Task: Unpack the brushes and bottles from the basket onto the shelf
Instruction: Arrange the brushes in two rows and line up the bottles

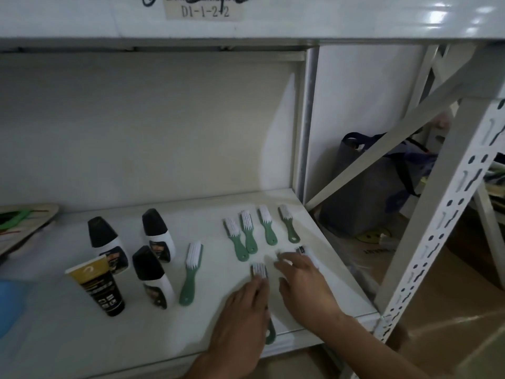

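On the white shelf (153, 332), several green-handled brushes with white bristles lie in a row at the back right (263, 228), and one more brush (191, 272) lies left of them. My left hand (243, 315) rests on a green brush (259, 270) whose handle end sticks out below the hand. My right hand (303, 285) lies over another brush (307, 254), its fingers on the white bristles. Three white bottles with black caps (157, 236) and a black-and-gold tube (95, 285) stand at the left. The basket is not in view.
A white slotted upright (448, 214) and a diagonal brace (382, 149) border the shelf on the right. Behind them sits a dark bag (374, 192) on cardboard. A flat item with a green cord (21, 220) lies far left, with something blue (11, 305) at the left edge.
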`<state>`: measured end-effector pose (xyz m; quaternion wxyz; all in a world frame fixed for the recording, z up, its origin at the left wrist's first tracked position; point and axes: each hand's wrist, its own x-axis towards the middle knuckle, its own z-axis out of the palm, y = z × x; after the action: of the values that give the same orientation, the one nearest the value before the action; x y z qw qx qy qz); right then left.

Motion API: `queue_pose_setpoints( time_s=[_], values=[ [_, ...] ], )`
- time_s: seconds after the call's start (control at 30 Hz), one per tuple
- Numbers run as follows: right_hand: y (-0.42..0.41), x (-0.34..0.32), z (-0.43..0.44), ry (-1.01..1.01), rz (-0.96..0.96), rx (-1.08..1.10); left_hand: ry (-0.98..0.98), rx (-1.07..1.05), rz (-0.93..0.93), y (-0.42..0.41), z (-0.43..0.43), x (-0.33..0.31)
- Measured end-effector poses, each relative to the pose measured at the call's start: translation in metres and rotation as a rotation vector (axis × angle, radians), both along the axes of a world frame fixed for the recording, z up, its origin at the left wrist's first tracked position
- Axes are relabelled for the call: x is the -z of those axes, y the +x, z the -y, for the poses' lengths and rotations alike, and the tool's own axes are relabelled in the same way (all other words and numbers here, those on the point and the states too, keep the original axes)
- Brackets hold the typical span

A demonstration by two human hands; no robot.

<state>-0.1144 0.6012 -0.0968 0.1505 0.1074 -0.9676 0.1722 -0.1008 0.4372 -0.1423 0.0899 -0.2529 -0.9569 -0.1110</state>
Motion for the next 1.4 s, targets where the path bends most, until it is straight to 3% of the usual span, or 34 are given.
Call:
queue_pose_setpoints(
  time_s=[0.1, 0.27, 0.43, 0.63, 0.8, 1.0, 1.17, 1.4],
  values=[
    [0.013, 0.002, 0.013, -0.043, 0.047, -0.092, -0.016, -0.009, 0.031, -0.003, -0.020, -0.003],
    [0.031, -0.001, 0.020, -0.078, 0.080, -0.057, 0.196, -0.144, 0.033, -0.038, -0.014, -0.019],
    [0.041, 0.009, 0.031, 0.136, 0.243, -0.139, -0.001, -0.172, 0.095, -0.079, 0.001, -0.019],
    [0.044, 0.016, 0.025, 0.133, 0.132, -0.141, -0.054, -0.237, 0.086, -0.092, 0.017, -0.015],
    [0.039, 0.019, 0.026, 0.179, 0.160, -0.165, -0.060, -0.316, 0.047, -0.057, 0.029, -0.021],
    [0.042, 0.020, 0.029, 0.170, 0.187, -0.142, -0.104, -0.501, 0.194, -0.009, 0.052, -0.014],
    [0.043, 0.018, 0.030, 0.161, 0.188, -0.142, 0.029, -0.463, 0.202, 0.005, 0.049, -0.020],
    [0.045, 0.016, 0.029, 0.177, 0.189, -0.141, 0.006, -0.213, 0.156, 0.043, 0.059, -0.008]
  ],
)
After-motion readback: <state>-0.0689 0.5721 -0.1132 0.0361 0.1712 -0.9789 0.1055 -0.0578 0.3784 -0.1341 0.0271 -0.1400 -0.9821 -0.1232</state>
